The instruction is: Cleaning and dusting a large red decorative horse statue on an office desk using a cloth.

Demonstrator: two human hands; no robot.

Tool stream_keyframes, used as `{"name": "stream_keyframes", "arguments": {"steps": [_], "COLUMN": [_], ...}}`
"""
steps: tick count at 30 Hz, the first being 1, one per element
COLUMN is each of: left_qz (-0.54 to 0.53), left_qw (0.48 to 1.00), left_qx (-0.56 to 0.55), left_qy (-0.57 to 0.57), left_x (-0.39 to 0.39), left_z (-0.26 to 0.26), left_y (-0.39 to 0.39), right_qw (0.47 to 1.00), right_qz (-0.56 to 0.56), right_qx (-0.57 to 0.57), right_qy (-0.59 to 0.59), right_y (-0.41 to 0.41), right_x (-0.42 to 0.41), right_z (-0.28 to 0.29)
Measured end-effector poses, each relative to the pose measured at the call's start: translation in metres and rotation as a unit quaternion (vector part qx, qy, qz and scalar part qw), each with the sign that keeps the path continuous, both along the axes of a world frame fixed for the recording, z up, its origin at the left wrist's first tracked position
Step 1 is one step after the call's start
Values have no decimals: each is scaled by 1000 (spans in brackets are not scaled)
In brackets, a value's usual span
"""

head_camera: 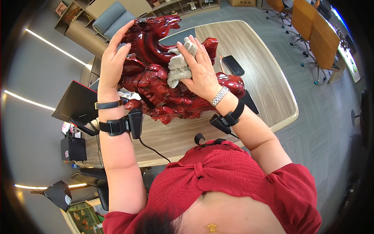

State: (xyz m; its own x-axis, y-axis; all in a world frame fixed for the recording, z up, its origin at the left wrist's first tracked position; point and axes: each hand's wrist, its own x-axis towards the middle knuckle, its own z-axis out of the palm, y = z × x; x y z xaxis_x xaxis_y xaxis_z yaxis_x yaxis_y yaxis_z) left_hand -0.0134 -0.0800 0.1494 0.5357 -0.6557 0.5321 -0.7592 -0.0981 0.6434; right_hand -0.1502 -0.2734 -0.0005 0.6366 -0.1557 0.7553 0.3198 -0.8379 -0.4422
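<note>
A glossy dark-red carved horse sculpture (pixel 146 48) stands on a wood-grain desk (pixel 263 87) in front of me, its head towards the far side. My left hand (pixel 114 64) rests along the left side of the horse's neck and mane, fingers spread and holding no loose thing. Under my right hand (pixel 203 70) is a grey fluffy cloth (pixel 179 68), pressed against the sculpture's body beside the neck. Part of the cloth sticks out past my fingers. The carving's surface beneath the cloth and palm is hidden.
A black smartphone (pixel 233 65) lies right of the sculpture, and another dark flat device (pixel 250 102) sits partly behind it. At left are a monitor (pixel 77 103) and a black box (pixel 73 148). Orange office chairs (pixel 311 20) stand far right. A cable (pixel 153 150) hangs from my left wrist device.
</note>
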Motion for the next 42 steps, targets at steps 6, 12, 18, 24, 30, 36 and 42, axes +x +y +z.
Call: {"name": "stream_keyframes", "arguments": {"steps": [6, 12, 18, 24, 30, 36, 42], "left_qz": [-10, 18, 19, 4, 26, 21, 22], "left_qw": [1000, 1000, 999, 1000, 1000, 998, 999], "left_qx": [-5, 5, 20, 2, 7, 23, 9], "left_qy": [-11, -20, -32, -11, -1, -51, -34], "left_x": [-4, -3, -6, -4, -6, -2, -4], "left_z": [2, 1, 3, 0, -2, 0, -1], "left_y": [1, 0, 1, 3, 3, 4, 3], "right_qw": [997, 997, 980, 982, 976, 996, 986], "right_qz": [4, 1, 108, 85, 46, 27, 161], "right_qx": [73, 29, 164, -41, 32, 55, 40], "right_qy": [18, 68, -43, -161, -210, 70, 21], "right_y": [-5, -28, -52, -33, -25, -48, -58], "right_x": [-30, -69, -31, 92, 123, 135, 145], "right_z": [-40, -79, 13, 89, 97, 129, 111]}}
